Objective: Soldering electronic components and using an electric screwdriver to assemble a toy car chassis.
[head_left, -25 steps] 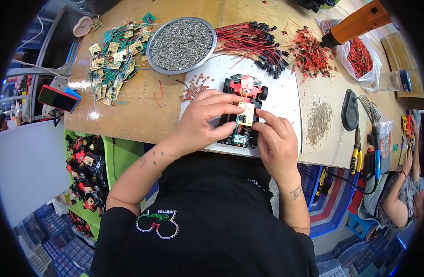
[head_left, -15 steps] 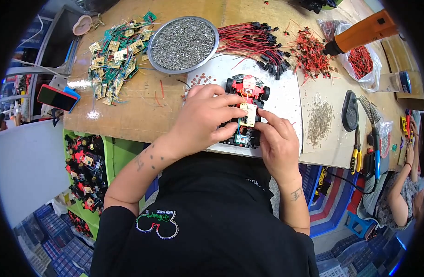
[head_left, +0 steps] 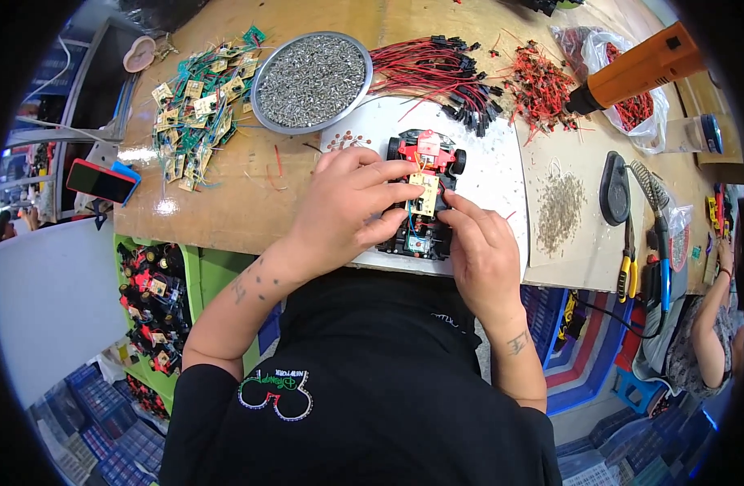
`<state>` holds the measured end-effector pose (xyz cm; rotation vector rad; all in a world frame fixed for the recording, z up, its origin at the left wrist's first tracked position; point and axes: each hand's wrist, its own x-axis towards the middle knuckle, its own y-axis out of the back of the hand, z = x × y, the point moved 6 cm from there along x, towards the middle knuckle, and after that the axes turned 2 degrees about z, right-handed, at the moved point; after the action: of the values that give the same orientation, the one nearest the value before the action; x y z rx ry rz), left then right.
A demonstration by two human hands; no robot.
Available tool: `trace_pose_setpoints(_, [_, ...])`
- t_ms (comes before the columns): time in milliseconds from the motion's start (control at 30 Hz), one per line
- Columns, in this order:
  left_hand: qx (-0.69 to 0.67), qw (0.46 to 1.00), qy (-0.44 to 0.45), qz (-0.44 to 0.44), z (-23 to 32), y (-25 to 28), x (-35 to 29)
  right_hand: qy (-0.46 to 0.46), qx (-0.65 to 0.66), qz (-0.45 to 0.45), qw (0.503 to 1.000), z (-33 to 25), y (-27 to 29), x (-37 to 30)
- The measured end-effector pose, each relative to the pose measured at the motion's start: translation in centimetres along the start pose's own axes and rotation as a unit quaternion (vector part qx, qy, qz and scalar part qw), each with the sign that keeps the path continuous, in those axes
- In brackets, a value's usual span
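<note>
A small toy car chassis [head_left: 427, 148], red at its far end and black at the near end, lies on a white sheet [head_left: 498, 174]. On its middle is a pale yellow circuit board [head_left: 421, 199] with thin wires around it. My left hand [head_left: 348, 198] reaches in from the left, index and middle fingertips pressing on the board, thumb by the chassis's near left side. My right hand [head_left: 484, 243] is curled at the chassis's right side, thumb and index close together beside the board. A dark red wire shows at that index fingertip; its grip is partly hidden.
A metal bowl of screws [head_left: 311, 81] stands behind, between piled circuit boards [head_left: 198, 109] and red-black wire leads [head_left: 437, 69]. Right lie small red wired parts [head_left: 538, 89], an orange power tool [head_left: 639, 69], pliers [head_left: 626, 271] and a blue-handled soldering iron [head_left: 662, 271]. Another person's arm [head_left: 712, 308] shows far right.
The board has shifted slightly left on the chassis, and a dark red wire now shows at its right edge. My right fingertips have moved a little left and up. The whole view has shifted slightly.
</note>
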<state>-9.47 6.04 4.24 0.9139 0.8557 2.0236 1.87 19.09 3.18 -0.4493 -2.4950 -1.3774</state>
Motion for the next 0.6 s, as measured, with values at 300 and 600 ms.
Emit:
trace_pose_setpoints(300, [0.006,1.000,-0.007,-0.027,0.65,-0.23,0.12,0.015,-0.003,0.010,1.000,-0.11,0.14,-0.05])
trace_pose_setpoints(600, [0.032,0.999,-0.021,-0.036,0.93,-0.23,0.18,0.012,-0.006,0.003,1.000,0.05,0.08,-0.16])
